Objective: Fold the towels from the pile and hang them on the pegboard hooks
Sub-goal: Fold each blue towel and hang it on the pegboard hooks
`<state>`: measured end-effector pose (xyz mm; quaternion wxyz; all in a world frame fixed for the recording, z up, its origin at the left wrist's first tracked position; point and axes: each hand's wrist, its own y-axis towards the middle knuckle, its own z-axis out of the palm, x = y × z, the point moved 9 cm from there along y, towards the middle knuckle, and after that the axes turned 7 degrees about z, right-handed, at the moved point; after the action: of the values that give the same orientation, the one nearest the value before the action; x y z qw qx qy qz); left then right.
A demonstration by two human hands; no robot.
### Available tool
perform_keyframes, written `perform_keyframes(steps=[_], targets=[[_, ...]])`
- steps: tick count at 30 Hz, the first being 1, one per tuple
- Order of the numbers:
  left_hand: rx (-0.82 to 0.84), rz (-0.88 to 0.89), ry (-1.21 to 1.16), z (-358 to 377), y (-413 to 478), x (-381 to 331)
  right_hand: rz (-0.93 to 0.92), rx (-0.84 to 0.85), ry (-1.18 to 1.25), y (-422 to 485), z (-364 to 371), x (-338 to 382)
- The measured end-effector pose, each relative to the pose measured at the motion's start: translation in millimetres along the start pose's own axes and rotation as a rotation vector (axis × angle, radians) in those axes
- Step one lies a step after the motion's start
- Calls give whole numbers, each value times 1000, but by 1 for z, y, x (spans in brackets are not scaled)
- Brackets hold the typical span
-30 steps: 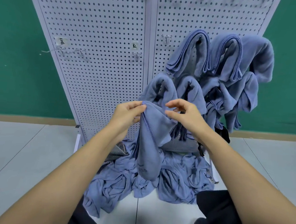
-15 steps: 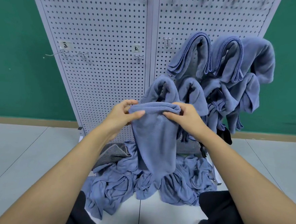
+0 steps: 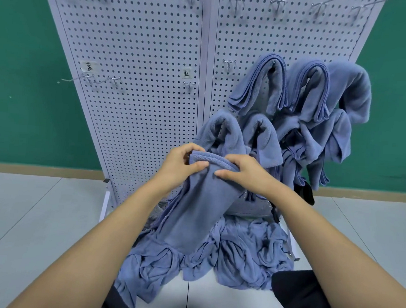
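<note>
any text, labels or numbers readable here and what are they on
Nothing here can be read with confidence.
Left label on the pegboard: one dark handwritten mark, too blurred to read.
Middle label on the pegboard, above a hook: one dark handwritten mark, too small to read.
No print shows on the towel held in the left hand and right hand, nor on the hung towels.
</note>
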<state>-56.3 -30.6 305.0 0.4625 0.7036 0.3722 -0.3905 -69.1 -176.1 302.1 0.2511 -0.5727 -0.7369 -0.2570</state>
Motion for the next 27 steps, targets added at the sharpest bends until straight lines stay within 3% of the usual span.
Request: perform_keyframes(steps=[6,10,16,19,23,25,27], targets=[[-255,-291,83,-38,-16,46,15,9,-153,13,-6,26],[-124,-490,-12,-17,-40,70,59,-32,-157,15,-26,45],[10,-714,-191,29,-77,84,39,-177,172,-5,-96,77],[76,-739,-661,57,-85,78,54,-244,392,-20,-132,74],[-49,-747,-1216,83,-82,66,144,-321,691,-40,-161,41],[-75,-763,-1178,91,-73,59,214,-362,777,-52,-166,16],[-69,-811,-992,88,-65,56,312,-423,828,-63,-170,-16]])
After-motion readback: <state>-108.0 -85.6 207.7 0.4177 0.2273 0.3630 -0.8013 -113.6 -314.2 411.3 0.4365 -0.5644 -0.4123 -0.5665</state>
